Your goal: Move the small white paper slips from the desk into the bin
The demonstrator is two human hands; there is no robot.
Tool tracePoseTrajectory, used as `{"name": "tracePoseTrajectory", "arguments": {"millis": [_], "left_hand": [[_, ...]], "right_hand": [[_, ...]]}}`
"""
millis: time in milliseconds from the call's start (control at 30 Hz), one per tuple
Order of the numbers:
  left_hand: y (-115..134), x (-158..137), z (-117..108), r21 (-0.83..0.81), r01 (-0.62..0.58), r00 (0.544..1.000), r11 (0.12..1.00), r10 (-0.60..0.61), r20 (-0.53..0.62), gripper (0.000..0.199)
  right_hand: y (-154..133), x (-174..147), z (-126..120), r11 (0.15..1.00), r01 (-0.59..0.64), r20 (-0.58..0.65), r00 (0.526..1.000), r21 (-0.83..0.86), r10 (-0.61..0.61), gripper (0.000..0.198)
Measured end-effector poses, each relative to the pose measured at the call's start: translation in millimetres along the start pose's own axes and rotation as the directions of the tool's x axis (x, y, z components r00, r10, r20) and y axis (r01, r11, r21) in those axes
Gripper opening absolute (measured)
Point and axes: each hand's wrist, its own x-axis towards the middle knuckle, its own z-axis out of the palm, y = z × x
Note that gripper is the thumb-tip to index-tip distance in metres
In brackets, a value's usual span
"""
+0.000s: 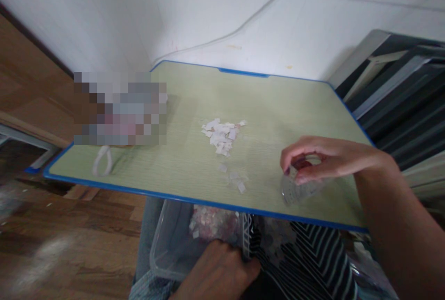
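My right hand (323,161) grips a clear plastic cup (295,191) from above, tilted on the right part of the table. Thumb and fingers close round its rim, and a small reddish patch shows between them. To its left lies a pile of small white paper scraps (220,135), and a few loose scraps (239,185) lie nearer the front edge. Below the table, my left hand (222,270) is curled closed at the near right side of a clear plastic bin (158,249). Its fingertips are hidden. Inside the bin are many whitish and pinkish bits (212,221).
The pale green table (278,105) has a blue edge and stands against a white wall. A blurred-out item (125,117) sits at its left, near a white loop (103,161). Dark folded frames (399,82) lean at the right. Striped cloth (313,249) covers the lap.
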Motion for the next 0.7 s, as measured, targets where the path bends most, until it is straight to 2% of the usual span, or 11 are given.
{"name": "tracePoseTrajectory", "arguments": {"millis": [67, 100, 200, 267, 333, 400, 433, 533, 567, 633, 700], "left_hand": [[0, 0, 0, -0.012, 0.000, 1.000, 1.000, 0.001, 0.007, 0.011], [0, 0, 0, -0.012, 0.004, 1.000, 1.000, -0.004, 0.003, 0.011], [0, 0, -1, 0.012, 0.019, 1.000, 1.000, -0.019, -0.021, 0.010], [0, 1, -1, 0.023, 0.008, 1.000, 1.000, -0.007, -0.004, 0.012], [1, 1, -1, 0.018, -0.004, 1.000, 1.000, 0.004, 0.018, 0.013], [1, 1, -1, 0.008, -0.009, 1.000, 1.000, 0.009, 0.011, 0.013], [1, 2, -1, 0.003, -0.010, 1.000, 1.000, 0.010, 0.002, 0.013], [1, 3, -1, 0.012, -0.003, 1.000, 1.000, 0.003, 0.005, 0.012], [1, 3, -2, 0.020, 0.001, 1.000, 1.000, -0.001, 0.013, 0.012], [1, 4, -3, 0.028, -0.007, 1.000, 1.000, 0.006, 0.029, 0.013], [1, 5, -5, 0.019, -0.014, 0.999, 1.000, 0.013, 0.036, 0.013]], "right_hand": [[6, 6, 1, 0.998, -0.029, -0.196, 0.980, 0.055, 0.039, 0.017], [9, 10, 1, 0.996, -0.038, -0.317, 0.947, 0.081, 0.062, 0.017], [21, 25, 3, 0.989, -0.066, -0.630, 0.765, 0.129, 0.133, 0.020], [26, 34, 4, 0.984, -0.102, -0.724, 0.667, 0.144, 0.175, 0.023], [28, 41, 7, 0.982, -0.127, -0.764, 0.616, 0.141, 0.190, 0.022], [27, 45, 11, 0.986, -0.115, -0.768, 0.617, 0.123, 0.168, 0.018], [26, 46, 13, 0.989, -0.095, -0.746, 0.650, 0.109, 0.145, 0.017], [23, 47, 19, 0.995, 0.008, -0.575, 0.817, 0.095, 0.048, 0.016], [22, 47, 20, 0.994, 0.042, -0.539, 0.842, 0.100, 0.019, 0.017], [23, 49, 18, 0.991, 0.081, -0.593, 0.805, 0.110, 0.000, 0.020], [26, 54, 14, 0.991, 0.070, -0.749, 0.662, 0.115, 0.040, 0.022]]}}
